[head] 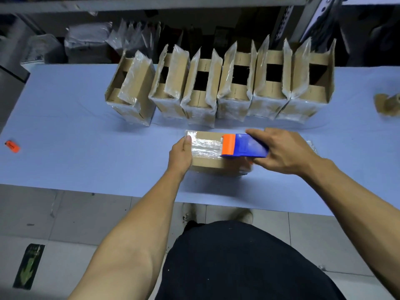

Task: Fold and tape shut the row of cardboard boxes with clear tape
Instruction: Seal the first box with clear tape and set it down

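Observation:
A closed cardboard box lies on the blue table in front of me, with a strip of clear tape along its top. My left hand grips the box's left end, thumb on the tape. My right hand holds a blue tape dispenser with an orange front, pressed on the box top at the tape's right end. Behind stands a row of several open cardboard boxes, flaps up and wrapped in clear film.
A small orange object lies at the table's left edge. A brown tape roll core sits at the far right. Plastic-wrapped packages and shelf posts stand behind the row. The table's near edge runs just below the box.

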`<state>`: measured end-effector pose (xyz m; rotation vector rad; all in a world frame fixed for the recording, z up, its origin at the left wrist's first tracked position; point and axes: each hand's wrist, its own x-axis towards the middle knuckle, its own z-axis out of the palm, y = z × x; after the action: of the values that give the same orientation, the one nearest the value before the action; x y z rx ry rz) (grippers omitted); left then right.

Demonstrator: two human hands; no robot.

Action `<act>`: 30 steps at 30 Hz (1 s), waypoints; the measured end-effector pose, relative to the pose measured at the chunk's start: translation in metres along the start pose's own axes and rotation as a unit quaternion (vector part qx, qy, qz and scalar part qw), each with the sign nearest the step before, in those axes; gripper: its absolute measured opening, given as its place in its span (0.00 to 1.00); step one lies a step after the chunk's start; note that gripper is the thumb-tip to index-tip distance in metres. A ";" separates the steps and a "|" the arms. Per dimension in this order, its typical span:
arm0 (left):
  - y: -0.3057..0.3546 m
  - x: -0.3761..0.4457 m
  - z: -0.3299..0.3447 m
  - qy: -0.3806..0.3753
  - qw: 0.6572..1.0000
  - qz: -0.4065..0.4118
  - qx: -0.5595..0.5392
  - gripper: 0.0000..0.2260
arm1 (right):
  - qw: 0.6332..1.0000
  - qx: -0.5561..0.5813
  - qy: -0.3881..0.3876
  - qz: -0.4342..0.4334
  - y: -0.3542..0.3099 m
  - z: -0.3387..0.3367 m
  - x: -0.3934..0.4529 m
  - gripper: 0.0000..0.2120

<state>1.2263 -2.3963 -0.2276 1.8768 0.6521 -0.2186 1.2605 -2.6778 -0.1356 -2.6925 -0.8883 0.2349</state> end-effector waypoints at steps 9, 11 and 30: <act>0.004 -0.002 0.003 0.032 0.998 0.011 0.057 0.22 | 0.994 0.077 0.009 0.076 0.045 0.021 -0.049 0.25; 0.010 -0.007 0.003 0.064 0.989 0.038 0.129 0.25 | 0.992 0.094 -0.004 0.084 0.049 0.024 -0.049 0.25; 0.043 -0.038 0.095 -0.064 0.826 0.246 0.503 0.26 | 0.995 0.057 -0.046 0.065 0.070 0.036 -0.050 0.23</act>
<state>1.2316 -2.5061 -0.2137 2.9325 -0.1438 -0.3896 1.2514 -2.7534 -0.1892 -2.6528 -0.7017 0.4295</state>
